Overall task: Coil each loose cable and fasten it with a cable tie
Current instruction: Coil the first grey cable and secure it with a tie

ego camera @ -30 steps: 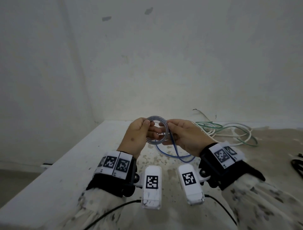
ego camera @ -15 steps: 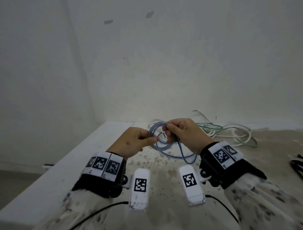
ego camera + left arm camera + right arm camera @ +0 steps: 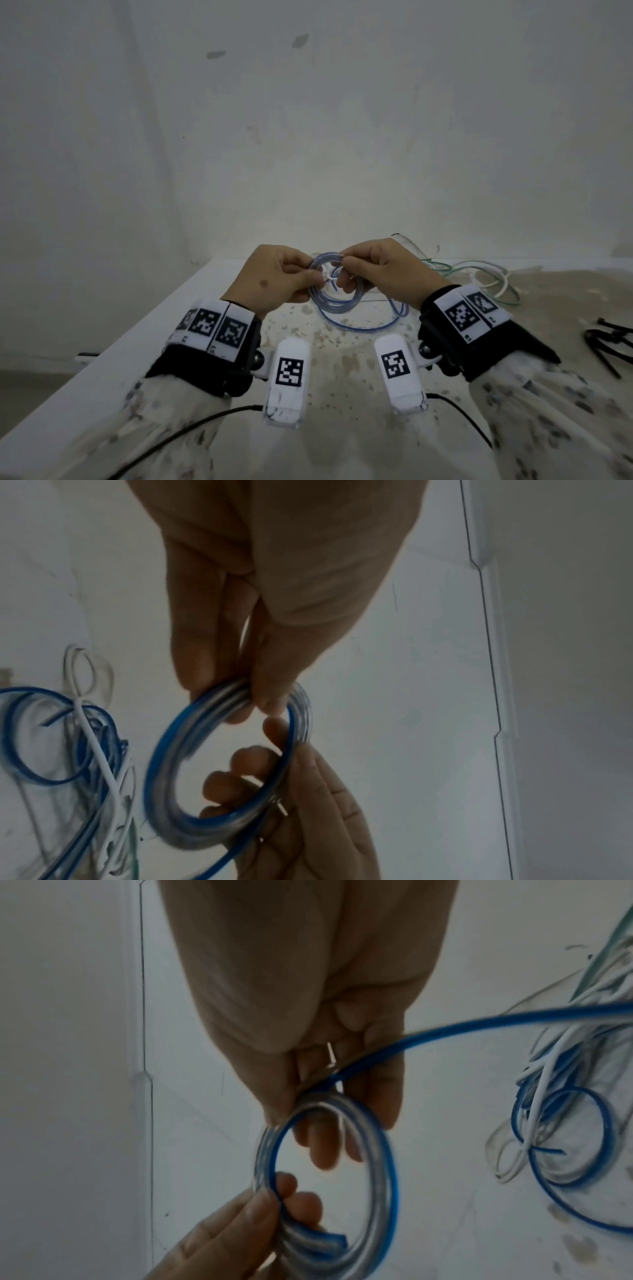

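While hands pinch it, coil clears table.

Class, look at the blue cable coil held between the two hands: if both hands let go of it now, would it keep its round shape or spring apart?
The blue cable coil would probably spring open: no tie shows around it, and the left hand and right hand pinch opposite sides. It seems springy rather than limp, since its loops hold a round shape. It looks light, held by fingertips alone.
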